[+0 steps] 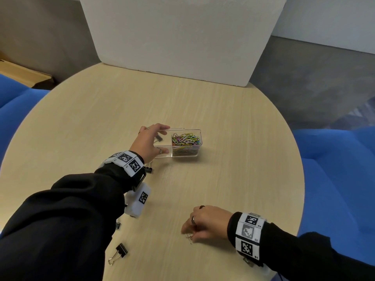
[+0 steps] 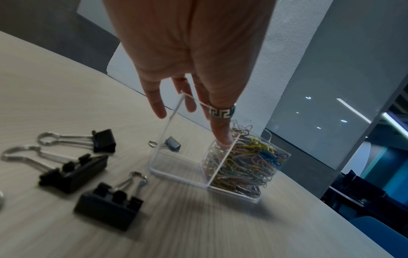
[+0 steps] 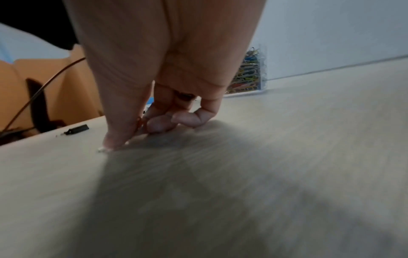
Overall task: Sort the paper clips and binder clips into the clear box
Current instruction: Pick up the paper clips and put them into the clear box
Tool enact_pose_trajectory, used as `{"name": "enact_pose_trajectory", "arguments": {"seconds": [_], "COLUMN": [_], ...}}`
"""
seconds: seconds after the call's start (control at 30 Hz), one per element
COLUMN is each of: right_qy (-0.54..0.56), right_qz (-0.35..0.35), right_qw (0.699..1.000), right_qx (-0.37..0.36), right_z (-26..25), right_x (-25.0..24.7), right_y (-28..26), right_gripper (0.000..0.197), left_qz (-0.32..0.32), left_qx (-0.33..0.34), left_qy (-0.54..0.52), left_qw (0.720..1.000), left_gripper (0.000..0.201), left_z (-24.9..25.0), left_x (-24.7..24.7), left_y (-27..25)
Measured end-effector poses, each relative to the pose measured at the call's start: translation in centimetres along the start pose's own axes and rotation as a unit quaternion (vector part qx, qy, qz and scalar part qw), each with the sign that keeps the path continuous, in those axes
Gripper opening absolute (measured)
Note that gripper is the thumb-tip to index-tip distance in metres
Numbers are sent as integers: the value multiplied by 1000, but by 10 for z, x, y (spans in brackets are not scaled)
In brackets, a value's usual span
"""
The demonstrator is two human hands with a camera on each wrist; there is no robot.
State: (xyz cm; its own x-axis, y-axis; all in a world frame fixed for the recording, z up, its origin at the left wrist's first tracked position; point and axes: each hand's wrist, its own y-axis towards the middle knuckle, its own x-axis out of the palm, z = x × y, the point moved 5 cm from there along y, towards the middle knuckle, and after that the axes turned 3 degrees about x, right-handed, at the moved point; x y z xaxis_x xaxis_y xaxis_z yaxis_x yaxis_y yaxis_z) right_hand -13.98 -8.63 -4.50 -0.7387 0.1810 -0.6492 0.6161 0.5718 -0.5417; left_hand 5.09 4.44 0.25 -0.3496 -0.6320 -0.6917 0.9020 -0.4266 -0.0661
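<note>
The clear box [image 1: 183, 156] stands mid-table; its right compartment is full of coloured paper clips [image 1: 185, 139]. My left hand [image 1: 150, 142] spans the left compartment, thumb on the near wall and fingers over the far rim, holding the box [image 2: 176, 167]. A small binder clip [image 1: 159, 138] lies under that hand; I cannot tell if it is inside the box. More black binder clips [image 2: 103, 141] [image 2: 110, 206] lie near my left wrist. My right hand [image 1: 188, 232] pinches a pale paper clip [image 1: 190, 238] against the table near the front edge, fingers curled [image 3: 187, 118].
A white foam board [image 1: 182, 37] stands at the round table's [image 1: 243, 138] back. Blue seats [image 1: 334, 169] flank both sides. Loose binder clips [image 1: 121, 250] [image 1: 118, 225] lie at the front left, beside my left sleeve.
</note>
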Motion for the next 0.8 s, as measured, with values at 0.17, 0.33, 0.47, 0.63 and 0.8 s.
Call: {"name": "enact_pose_trajectory", "arguments": {"seconds": [0.17, 0.33, 0.47, 0.63, 0.8], "right_qy": [-87, -158, -141, -76, -121], "right_qz": [26, -19, -7, 212, 318], "right_qw": [995, 987, 989, 972, 932], "right_qx": [-47, -24, 38, 74, 124], "right_z": [-5, -8, -6, 3, 3], "right_x": [-2, 3, -13, -111, -179], "right_y": [3, 10, 14, 21, 43], "right_gripper": [19, 26, 28, 24, 24], "left_qz": [-1, -2, 1, 7, 15], "left_qx": [-3, -4, -9, -3, 2], "left_qy": [1, -3, -9, -15, -11], "left_qw": [1000, 1000, 1000, 1000, 1000], "left_gripper": [66, 67, 66, 66, 66], "left_z": [1, 1, 1, -1, -2], "left_x": [0, 0, 0, 1, 1], "left_y": [0, 0, 0, 2, 2]}}
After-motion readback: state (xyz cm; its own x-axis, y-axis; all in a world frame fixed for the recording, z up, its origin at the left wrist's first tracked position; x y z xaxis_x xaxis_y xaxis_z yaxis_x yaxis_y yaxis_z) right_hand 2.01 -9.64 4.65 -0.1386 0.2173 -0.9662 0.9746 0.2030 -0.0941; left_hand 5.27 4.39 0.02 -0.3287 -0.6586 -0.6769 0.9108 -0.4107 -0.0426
